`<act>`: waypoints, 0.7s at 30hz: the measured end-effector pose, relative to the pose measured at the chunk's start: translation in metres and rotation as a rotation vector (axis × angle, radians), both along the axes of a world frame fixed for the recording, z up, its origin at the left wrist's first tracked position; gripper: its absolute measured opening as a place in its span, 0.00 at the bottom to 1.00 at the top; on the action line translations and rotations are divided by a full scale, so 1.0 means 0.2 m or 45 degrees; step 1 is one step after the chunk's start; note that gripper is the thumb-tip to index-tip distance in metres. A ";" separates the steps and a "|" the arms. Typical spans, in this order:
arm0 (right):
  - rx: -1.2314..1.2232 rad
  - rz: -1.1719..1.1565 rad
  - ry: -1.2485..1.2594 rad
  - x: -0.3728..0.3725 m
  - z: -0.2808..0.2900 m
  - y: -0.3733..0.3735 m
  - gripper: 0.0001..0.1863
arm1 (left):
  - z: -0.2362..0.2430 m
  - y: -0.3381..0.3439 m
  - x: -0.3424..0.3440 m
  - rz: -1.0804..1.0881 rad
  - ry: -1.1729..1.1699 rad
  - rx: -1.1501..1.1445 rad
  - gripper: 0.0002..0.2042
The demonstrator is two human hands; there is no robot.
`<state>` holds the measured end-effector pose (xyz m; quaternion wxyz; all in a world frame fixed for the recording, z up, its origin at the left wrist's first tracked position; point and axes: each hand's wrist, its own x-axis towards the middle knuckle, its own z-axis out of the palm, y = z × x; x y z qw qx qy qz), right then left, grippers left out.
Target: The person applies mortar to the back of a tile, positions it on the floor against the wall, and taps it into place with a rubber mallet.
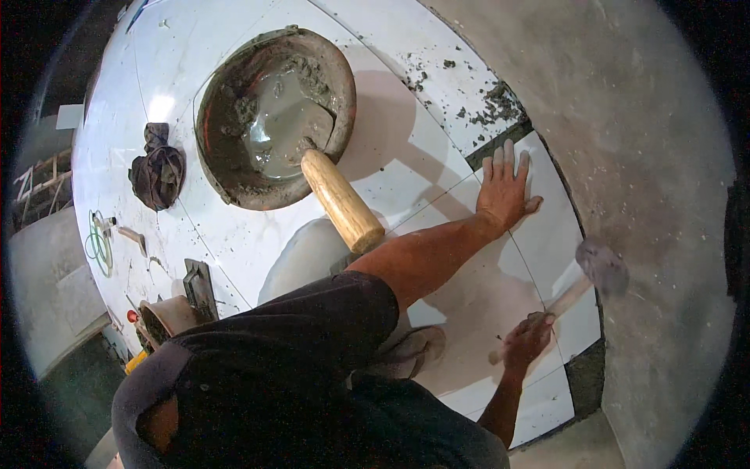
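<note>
My left hand lies flat with fingers stretched on a white floor tile beside the wall. Closed around the handle of a mallet is my right hand, nearer to me. The mallet's dark rounded head is blurred and appears against the wall side of the tiles. To the left of my arm stands a bucket holding wet grey cement. A trowel rests in it, its thick wooden handle leaning out over the rim toward me and its blade partly sunk in the mix.
Mortar crumbs litter the far tiles. Mortar-filled gaps run by the wall. On the left lie a dark crumpled cloth, a green coiled line, a wooden-handled hammer, a flat float and a small bucket.
</note>
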<state>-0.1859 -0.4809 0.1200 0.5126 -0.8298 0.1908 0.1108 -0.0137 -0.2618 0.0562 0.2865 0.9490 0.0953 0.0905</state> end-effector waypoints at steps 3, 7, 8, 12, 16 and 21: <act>-0.763 0.709 -0.886 0.03 -0.12 -0.07 0.19 | -0.01 0.02 0.00 0.017 0.014 0.031 0.46; 0.363 -0.347 0.327 0.02 0.06 0.08 0.20 | -0.01 0.02 -0.01 -0.013 0.086 -0.037 0.44; 0.248 -0.317 0.345 -0.03 -0.02 0.04 0.21 | 0.00 -0.01 0.01 -0.001 0.059 -0.031 0.44; -0.021 -0.099 0.313 -0.02 -0.13 -0.05 0.25 | 0.02 0.00 0.02 -0.016 0.121 0.001 0.40; 0.099 -0.117 0.425 0.02 0.04 0.08 0.26 | 0.00 0.00 0.11 0.015 -0.004 0.134 0.36; 0.083 -0.182 0.417 0.05 0.18 0.14 0.25 | 0.07 0.03 0.28 0.036 -0.007 0.122 0.27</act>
